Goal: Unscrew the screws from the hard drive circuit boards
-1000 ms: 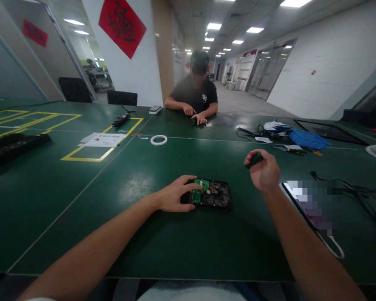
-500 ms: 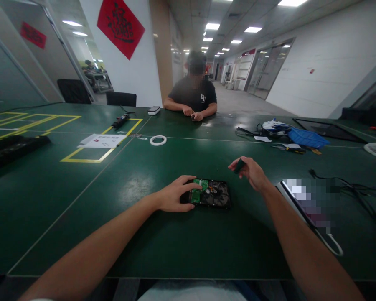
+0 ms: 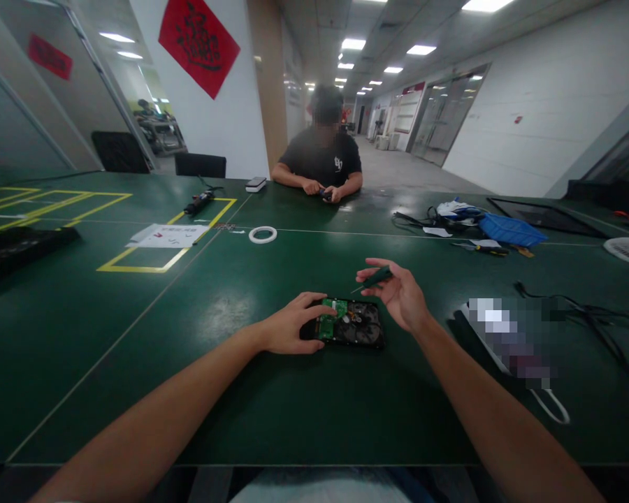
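Note:
A black hard drive (image 3: 357, 326) with a green circuit board lies flat on the green table (image 3: 241, 293) in front of me. My left hand (image 3: 293, 325) grips its left end, thumb on top of the circuit board. My right hand (image 3: 398, 293) hovers just above and to the right of the drive, fingers loosely curled round a small dark green screwdriver (image 3: 373, 279) whose thin tip points left and down toward the drive.
A blurred flat device (image 3: 508, 335) with a white cable lies to the right, black cables (image 3: 581, 311) beyond it. Across the table a seated person (image 3: 322, 164) handles a small object. A white tape ring (image 3: 263, 234), papers (image 3: 168, 235), a blue tray (image 3: 511, 229) and tools lie farther off.
My right hand has swung left and down toward the drive, turning the screwdriver from a closed-fist hold to a finger hold. My left hand and the drive stay put.

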`<state>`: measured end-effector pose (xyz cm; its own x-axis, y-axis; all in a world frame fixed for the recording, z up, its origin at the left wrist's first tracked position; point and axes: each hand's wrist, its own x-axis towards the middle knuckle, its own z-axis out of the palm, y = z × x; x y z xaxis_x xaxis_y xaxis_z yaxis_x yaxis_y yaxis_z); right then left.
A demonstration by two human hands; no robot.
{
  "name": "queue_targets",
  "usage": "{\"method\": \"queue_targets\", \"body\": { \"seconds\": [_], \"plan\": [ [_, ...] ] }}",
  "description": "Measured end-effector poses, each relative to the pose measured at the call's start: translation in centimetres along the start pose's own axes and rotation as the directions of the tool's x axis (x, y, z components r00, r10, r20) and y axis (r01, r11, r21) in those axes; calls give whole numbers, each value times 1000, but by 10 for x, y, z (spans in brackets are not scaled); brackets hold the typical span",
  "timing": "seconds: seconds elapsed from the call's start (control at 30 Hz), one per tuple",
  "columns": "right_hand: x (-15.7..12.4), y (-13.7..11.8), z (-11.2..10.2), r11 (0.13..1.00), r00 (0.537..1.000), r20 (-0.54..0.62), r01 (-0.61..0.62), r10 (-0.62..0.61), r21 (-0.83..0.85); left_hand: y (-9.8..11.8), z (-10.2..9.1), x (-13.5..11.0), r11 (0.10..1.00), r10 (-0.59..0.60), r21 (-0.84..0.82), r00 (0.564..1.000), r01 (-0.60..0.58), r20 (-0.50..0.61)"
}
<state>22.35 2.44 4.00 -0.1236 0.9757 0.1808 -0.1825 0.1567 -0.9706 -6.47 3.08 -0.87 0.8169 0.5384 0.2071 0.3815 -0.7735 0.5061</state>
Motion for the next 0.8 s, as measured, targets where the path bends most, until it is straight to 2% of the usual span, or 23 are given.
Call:
{"method": "queue_targets", "body": {
  "seconds": [0.1,0.27,0.5,0.8],
  "plan": [
    [-2,2,4,999,999,27,-22,21,41,0,-1,-1,1000,2,-1,1000,-2,4],
    [0,4,-3,996,998,41,-46,44,71,-2,-2,-1,1000,-6,-19,1000,6,12],
    [-2,5,2,999,998,38,-54,53,6,-4,0,-1,1000,-22,-12,1000,22,11],
    [-4,5,6,985,995,82,-63,51,162,-4,1,-1,1000,-21,15,1000,21,15]
  ]
}}
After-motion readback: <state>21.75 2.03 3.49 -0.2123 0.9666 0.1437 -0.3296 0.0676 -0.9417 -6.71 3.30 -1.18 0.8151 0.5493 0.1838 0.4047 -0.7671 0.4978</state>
